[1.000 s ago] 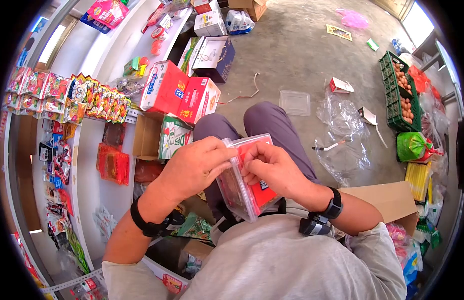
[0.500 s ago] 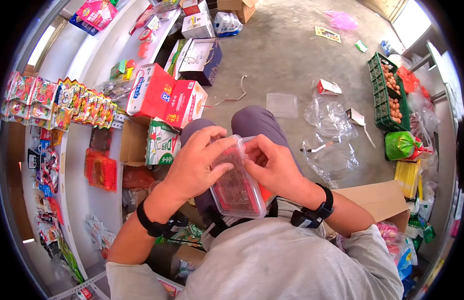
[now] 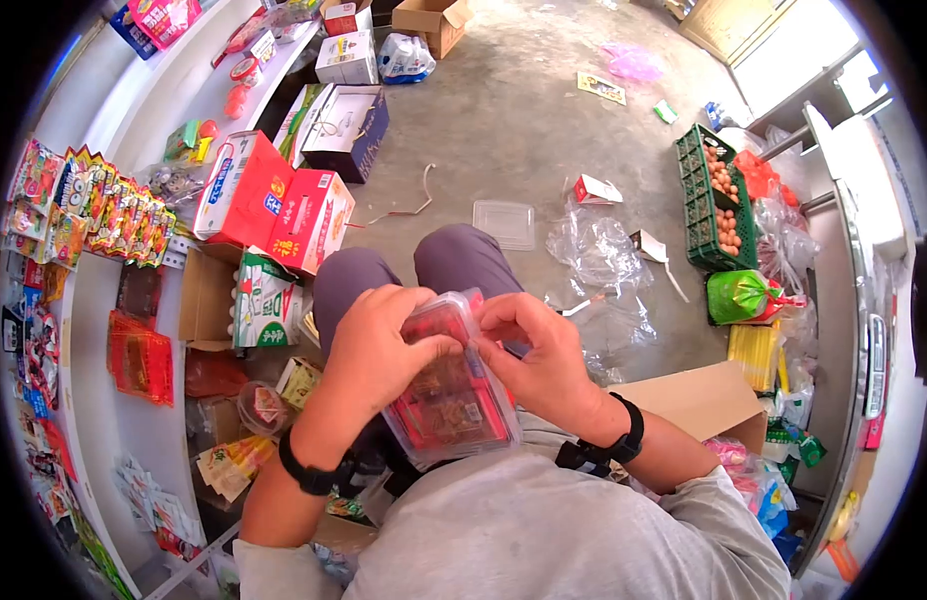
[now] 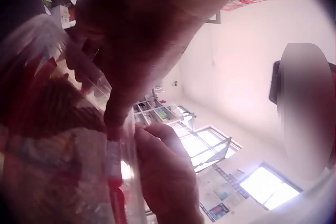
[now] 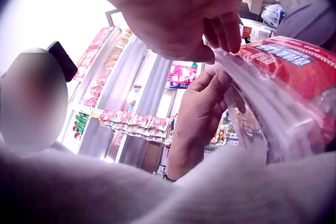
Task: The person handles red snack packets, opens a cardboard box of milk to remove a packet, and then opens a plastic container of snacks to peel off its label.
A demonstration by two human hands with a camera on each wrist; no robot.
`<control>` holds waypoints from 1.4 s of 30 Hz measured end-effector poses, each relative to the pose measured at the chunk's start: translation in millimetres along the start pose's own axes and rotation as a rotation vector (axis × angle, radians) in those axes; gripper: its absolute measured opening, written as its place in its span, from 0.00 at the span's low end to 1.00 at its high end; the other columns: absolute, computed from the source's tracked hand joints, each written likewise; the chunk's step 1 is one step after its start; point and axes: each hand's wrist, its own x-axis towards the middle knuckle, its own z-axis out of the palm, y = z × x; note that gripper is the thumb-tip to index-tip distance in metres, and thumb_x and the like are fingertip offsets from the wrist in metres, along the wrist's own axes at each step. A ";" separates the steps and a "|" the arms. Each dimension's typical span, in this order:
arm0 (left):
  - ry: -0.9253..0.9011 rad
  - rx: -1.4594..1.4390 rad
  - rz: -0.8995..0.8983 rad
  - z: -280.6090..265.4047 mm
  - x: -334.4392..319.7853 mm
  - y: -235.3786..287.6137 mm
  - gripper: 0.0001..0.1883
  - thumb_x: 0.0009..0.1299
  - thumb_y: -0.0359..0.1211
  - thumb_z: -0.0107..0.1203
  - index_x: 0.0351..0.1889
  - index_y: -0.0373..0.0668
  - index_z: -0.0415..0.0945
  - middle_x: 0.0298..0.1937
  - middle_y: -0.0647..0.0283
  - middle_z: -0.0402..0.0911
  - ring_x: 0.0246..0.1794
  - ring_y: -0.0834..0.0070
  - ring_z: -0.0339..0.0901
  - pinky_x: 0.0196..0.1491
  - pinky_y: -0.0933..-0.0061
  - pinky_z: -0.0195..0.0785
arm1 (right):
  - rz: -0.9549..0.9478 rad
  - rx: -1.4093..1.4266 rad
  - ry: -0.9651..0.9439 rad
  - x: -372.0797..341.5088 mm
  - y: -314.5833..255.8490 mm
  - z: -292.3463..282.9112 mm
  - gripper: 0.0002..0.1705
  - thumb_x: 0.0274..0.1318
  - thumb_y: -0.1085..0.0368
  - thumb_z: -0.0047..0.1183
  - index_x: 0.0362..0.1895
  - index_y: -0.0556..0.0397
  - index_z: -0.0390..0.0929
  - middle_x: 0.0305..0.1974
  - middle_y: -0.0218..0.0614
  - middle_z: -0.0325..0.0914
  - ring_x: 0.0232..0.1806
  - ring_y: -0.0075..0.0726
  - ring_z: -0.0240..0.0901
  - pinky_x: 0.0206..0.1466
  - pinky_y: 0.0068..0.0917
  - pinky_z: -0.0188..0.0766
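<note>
In the head view a clear plastic box with a lid lies tilted over my lap. Red-printed packets and something brown show through it. My left hand grips the box along its far left edge, thumb over the top face. At the far right edge my right hand pinches the rim between thumb and curled fingers. The right wrist view shows white lettering on a red packet inside. Up close in the left wrist view, both thumbs press at the box's rim.
Left of me are shelves with hanging snack packets and red gift boxes. On the floor lie a clear lid-like tray and crumpled plastic film. A green crate of eggs stands at right, near an opened carton.
The box has turned so its clear face with the brown contents shows more. My right hand has shifted from the red face to the rim. The head view has swung right.
</note>
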 end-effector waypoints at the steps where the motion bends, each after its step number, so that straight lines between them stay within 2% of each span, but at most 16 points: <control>1: 0.033 0.046 0.019 -2.7 -5.2 7.1 0.26 0.55 0.39 0.76 0.49 0.39 0.82 0.44 0.55 0.83 0.48 0.54 0.79 0.52 0.58 0.73 | 0.009 -0.015 -0.006 -1.4 -1.4 -1.1 0.12 0.56 0.76 0.65 0.43 0.58 0.77 0.41 0.41 0.82 0.40 0.37 0.85 0.43 0.30 0.84; 3: 0.088 0.109 0.022 -8.7 -14.9 21.7 0.25 0.52 0.37 0.78 0.45 0.39 0.82 0.43 0.56 0.82 0.48 0.53 0.78 0.50 0.57 0.73 | 0.012 -0.009 -0.009 -4.0 -11.6 -1.2 0.12 0.56 0.76 0.65 0.42 0.58 0.76 0.40 0.40 0.82 0.40 0.35 0.85 0.44 0.28 0.83; 10: 0.197 0.141 0.048 -7.7 -32.8 19.0 0.27 0.50 0.36 0.79 0.47 0.38 0.81 0.44 0.57 0.81 0.47 0.54 0.78 0.49 0.56 0.73 | 0.188 0.143 0.066 -7.9 -19.7 17.5 0.12 0.57 0.78 0.65 0.41 0.60 0.75 0.35 0.38 0.83 0.40 0.29 0.85 0.46 0.26 0.84; 16: 0.236 0.145 0.089 -1.9 -36.1 16.9 0.28 0.50 0.38 0.79 0.47 0.38 0.81 0.45 0.57 0.81 0.48 0.54 0.78 0.50 0.57 0.73 | 0.225 0.002 0.046 -9.8 -32.3 15.8 0.10 0.58 0.75 0.65 0.39 0.61 0.75 0.34 0.38 0.83 0.36 0.28 0.84 0.44 0.28 0.83; 19: 0.233 0.156 0.094 -1.0 -39.1 16.9 0.28 0.51 0.38 0.79 0.48 0.38 0.80 0.45 0.56 0.81 0.48 0.53 0.77 0.50 0.56 0.72 | 0.228 -0.159 -0.005 -4.6 -44.2 14.1 0.10 0.58 0.74 0.65 0.38 0.61 0.75 0.33 0.39 0.83 0.33 0.27 0.81 0.41 0.29 0.81; 22: 0.233 0.145 0.115 -0.8 -39.5 16.2 0.28 0.51 0.38 0.78 0.48 0.38 0.80 0.44 0.56 0.80 0.47 0.53 0.77 0.50 0.56 0.72 | 0.417 -0.073 -0.122 2.6 -44.5 5.9 0.10 0.56 0.74 0.65 0.37 0.60 0.75 0.33 0.37 0.82 0.32 0.25 0.79 0.39 0.27 0.79; 28: 0.244 0.109 0.124 -5.7 -42.3 6.4 0.28 0.52 0.39 0.78 0.48 0.38 0.79 0.44 0.56 0.80 0.47 0.53 0.77 0.50 0.56 0.72 | 0.423 0.144 -0.047 2.5 -33.6 11.1 0.09 0.59 0.74 0.65 0.38 0.58 0.75 0.31 0.31 0.81 0.33 0.19 0.77 0.36 0.22 0.76; 34: 0.251 0.099 0.134 -5.2 -43.8 1.5 0.28 0.52 0.40 0.78 0.48 0.38 0.79 0.44 0.56 0.80 0.47 0.53 0.77 0.50 0.56 0.72 | 0.575 0.314 -0.138 15.8 -29.3 2.4 0.09 0.59 0.74 0.63 0.40 0.59 0.75 0.33 0.29 0.81 0.34 0.19 0.77 0.38 0.21 0.76; 37: 0.241 0.102 0.137 -7.3 -45.0 -0.8 0.28 0.52 0.39 0.78 0.49 0.38 0.79 0.44 0.56 0.80 0.47 0.54 0.77 0.51 0.56 0.72 | 0.573 0.222 -0.191 21.9 -31.4 2.8 0.09 0.58 0.74 0.63 0.40 0.59 0.76 0.33 0.29 0.81 0.34 0.20 0.78 0.39 0.22 0.77; 42: 0.237 0.104 0.138 -8.3 -45.1 -1.6 0.29 0.53 0.38 0.77 0.51 0.40 0.79 0.45 0.57 0.79 0.48 0.55 0.77 0.52 0.57 0.72 | 0.415 0.002 -0.194 21.5 -35.0 10.8 0.08 0.57 0.73 0.61 0.39 0.59 0.76 0.30 0.32 0.82 0.33 0.24 0.80 0.39 0.26 0.78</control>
